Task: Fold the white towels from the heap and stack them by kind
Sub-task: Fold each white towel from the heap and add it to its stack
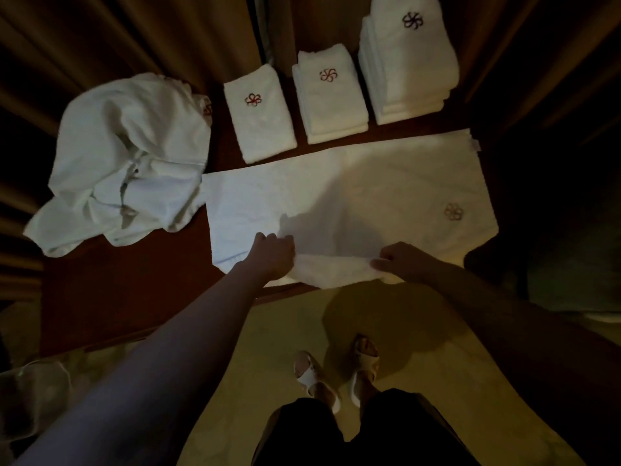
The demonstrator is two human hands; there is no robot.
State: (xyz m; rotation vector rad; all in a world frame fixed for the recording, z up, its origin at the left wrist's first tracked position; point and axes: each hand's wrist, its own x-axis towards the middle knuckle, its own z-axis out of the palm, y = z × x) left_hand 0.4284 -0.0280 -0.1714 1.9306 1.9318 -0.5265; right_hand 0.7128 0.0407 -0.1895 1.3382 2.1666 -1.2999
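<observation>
On the dark red table (134,290) in front of you, one white towel (353,196) lies spread flat, its long side running left to right. A faint flower emblem (454,211) shows near its right end. The near edge of this towel is lifted off the table. Your left hand (274,255) grips that edge with fingers curled round the cloth, near the towel's middle. Your right hand (401,260) pinches the same edge further right, thumb and fingers closed on the fabric. The strip of cloth between the two hands is raised and slightly bunched.

To the left of the spread towel, the heap (127,163) of unfolded white towels sits crumpled on the table, touching the spread towel's left end.

Behind the spread towel, three folded stacks stand in a row. The small stack (260,119) is on the left and is the lowest, just beside the heap. The middle stack (329,95) is taller, with several folded layers visible at its near side. The large stack (410,62) on the right is the tallest and widest. Each stack shows a dark red flower emblem on top. The stacks stand apart from one another and just behind the spread towel's far edge.

You stand on a pale floor (275,331) in white sandals (316,378). Lighting is dim; finer fabric detail cannot be told.
</observation>
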